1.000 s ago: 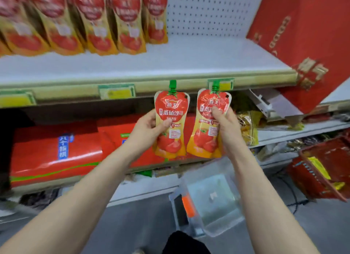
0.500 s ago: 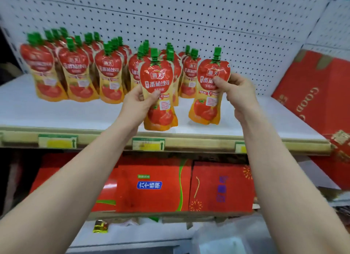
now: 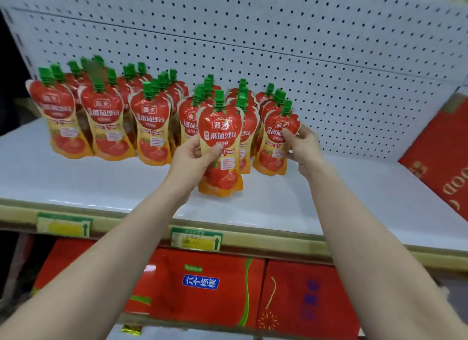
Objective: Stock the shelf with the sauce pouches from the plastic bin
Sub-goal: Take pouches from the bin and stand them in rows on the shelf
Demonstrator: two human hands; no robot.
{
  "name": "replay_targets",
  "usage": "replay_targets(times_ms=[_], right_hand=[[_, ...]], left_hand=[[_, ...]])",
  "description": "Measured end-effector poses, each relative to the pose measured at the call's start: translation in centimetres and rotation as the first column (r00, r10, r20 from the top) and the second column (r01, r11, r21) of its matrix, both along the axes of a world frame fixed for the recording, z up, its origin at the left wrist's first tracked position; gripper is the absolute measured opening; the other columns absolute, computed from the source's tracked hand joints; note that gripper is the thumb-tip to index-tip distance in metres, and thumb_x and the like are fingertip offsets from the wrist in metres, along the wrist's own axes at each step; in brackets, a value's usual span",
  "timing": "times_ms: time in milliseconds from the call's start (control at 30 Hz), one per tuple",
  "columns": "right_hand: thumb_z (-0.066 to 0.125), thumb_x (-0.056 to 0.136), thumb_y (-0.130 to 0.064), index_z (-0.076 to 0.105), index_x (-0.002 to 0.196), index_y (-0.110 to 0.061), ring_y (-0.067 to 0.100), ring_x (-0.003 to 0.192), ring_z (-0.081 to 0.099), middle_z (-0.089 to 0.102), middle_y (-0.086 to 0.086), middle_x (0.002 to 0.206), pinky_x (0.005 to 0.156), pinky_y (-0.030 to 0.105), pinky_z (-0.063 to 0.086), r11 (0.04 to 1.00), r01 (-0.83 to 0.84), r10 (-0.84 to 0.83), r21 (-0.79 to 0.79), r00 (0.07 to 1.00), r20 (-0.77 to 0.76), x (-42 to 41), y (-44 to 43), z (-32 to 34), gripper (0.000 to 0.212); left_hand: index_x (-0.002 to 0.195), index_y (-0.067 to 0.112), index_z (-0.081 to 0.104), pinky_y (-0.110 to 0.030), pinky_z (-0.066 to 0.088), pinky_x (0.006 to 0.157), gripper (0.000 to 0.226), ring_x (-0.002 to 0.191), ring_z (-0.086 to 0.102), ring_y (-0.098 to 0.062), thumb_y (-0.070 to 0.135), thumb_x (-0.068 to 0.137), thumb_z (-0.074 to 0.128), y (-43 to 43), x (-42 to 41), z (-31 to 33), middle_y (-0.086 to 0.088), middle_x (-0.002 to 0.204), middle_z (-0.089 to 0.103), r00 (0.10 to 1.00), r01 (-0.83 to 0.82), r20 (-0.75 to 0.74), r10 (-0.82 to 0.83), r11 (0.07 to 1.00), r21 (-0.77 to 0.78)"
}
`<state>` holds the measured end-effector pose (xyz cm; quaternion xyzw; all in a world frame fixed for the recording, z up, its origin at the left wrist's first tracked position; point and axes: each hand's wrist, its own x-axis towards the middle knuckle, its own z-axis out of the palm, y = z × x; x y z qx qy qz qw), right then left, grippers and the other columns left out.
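— Fingers (image 3: 194,144) of the left hand (image 3: 192,162)?
— Curled round a sauce pouch (image 3: 220,132), held upright before the stocked rows (image 3: 152,121). Whether its base touches the white shelf (image 3: 76,182), I cannot tell.
— And the right hand (image 3: 304,147)?
— It pinches a second pouch (image 3: 274,159) by the edge, at the rows' right end. A red carton (image 3: 435,162) leans further right.

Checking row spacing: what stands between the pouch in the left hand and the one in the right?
Head view: a standing row of red-and-yellow, green-capped sauce pouches, partly hidden behind the pouch the left hand holds.
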<state>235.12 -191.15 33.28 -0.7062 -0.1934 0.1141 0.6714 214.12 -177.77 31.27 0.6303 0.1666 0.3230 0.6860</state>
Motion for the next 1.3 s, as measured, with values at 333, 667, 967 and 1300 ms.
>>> replay_targets(times_ms=[333,667,967,1300], right_hand=[[0.058,0.098,-0.021,0.056,0.128,-0.009,0.015,0.094,0.068,0.068,0.006,0.113,0.07,0.027,0.055,0.999,-0.034,0.036,-0.021,0.995,0.091,2.0,2.0,-1.1,0.032],[0.065,0.089,-0.043,0.056,0.108,-0.022,0.013,0.088,0.063,0.063,-0.005,0.097,0.081,0.044,0.058,0.971,0.238,-0.234,0.024,0.926,0.296,-1.8,-0.7,1.6,0.03],[0.066,0.092,-0.013,0.066,0.086,-0.014,0.01,0.066,0.07,0.073,-0.003,0.077,0.055,0.024,0.059,0.968,-0.232,0.241,-0.099,0.966,0.094,-6.2,-3.9,2.4,0.006],[0.061,0.096,-0.02,0.062,0.093,-0.019,0.016,0.085,0.07,0.072,0.001,0.093,0.064,0.026,0.06,0.995,-0.067,0.08,-0.079,0.983,0.167,-0.4,-2.4,0.5,0.004]], left_hand=[[0.115,0.023,0.063,-0.026,0.055,0.084,0.025,0.099,0.069,-0.007,0.019,0.09,0.064,-0.1,0.8,-0.3,0.008,0.105,0.074,0.999,0.038,0.011,-0.038,0.999,0.018],[0.109,0.028,0.064,-0.025,0.055,0.082,0.021,0.097,0.07,-0.007,0.021,0.089,0.065,-1.6,1.6,-0.6,0.01,0.101,0.074,0.995,0.099,-0.006,-0.099,0.995,0.01],[0.119,0.022,0.064,-0.027,0.055,0.089,0.031,0.098,0.066,-0.004,0.023,0.088,0.068,-4.1,3.0,-0.9,0.009,0.108,0.07,0.994,0.062,-0.102,-0.032,0.947,0.314],[0.137,0.016,0.048,-0.036,0.035,0.109,0.066,0.133,0.038,-0.028,0.011,0.079,0.076,0.2,5.5,3.1,-0.011,0.143,0.041,0.89,-0.201,0.036,0.454,0.319,0.926]])
